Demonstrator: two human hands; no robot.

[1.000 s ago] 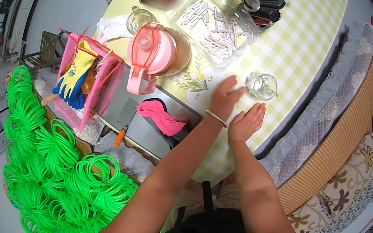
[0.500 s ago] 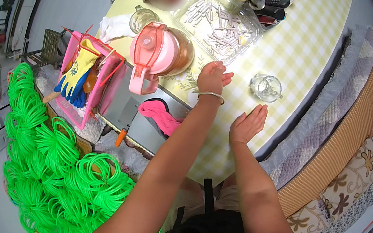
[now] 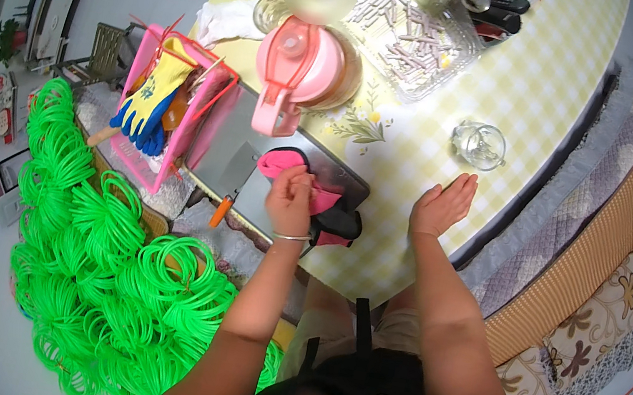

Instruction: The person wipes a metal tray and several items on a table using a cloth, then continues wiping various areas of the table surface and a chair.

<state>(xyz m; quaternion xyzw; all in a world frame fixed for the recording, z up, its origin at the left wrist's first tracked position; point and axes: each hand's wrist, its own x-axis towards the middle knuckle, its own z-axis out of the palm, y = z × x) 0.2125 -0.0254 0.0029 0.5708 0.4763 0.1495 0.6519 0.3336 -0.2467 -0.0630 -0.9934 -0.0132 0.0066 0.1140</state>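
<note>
My left hand [image 3: 290,201], with a bracelet at the wrist, is over a folded pink-and-black cloth item [image 3: 323,200] on a grey metal surface. Its fingers are curled together; whatever may be between them is too small to make out. My right hand [image 3: 444,203] lies flat and open on the checked tablecloth, holding nothing. Just beyond it stands a clear glass mug [image 3: 479,146]. A pink-lidded pitcher [image 3: 305,69] with brown liquid rises beyond my left hand. Farther back, a clear plastic tray [image 3: 411,94] holds many short pale sticks.
Left of the metal surface, a pink basket [image 3: 198,126] holds yellow-and-blue work gloves [image 3: 153,93]. An orange-handled tool [image 3: 221,212] lies near the surface's edge. Bundles of green tubing [image 3: 91,276] are piled at lower left. A cushioned bench [image 3: 564,233] runs along the right.
My left hand has moved left and back from the tablecloth to the pink-and-black cloth, its fingers now curled. My right hand stays flat on the table. The view has shifted slightly.
</note>
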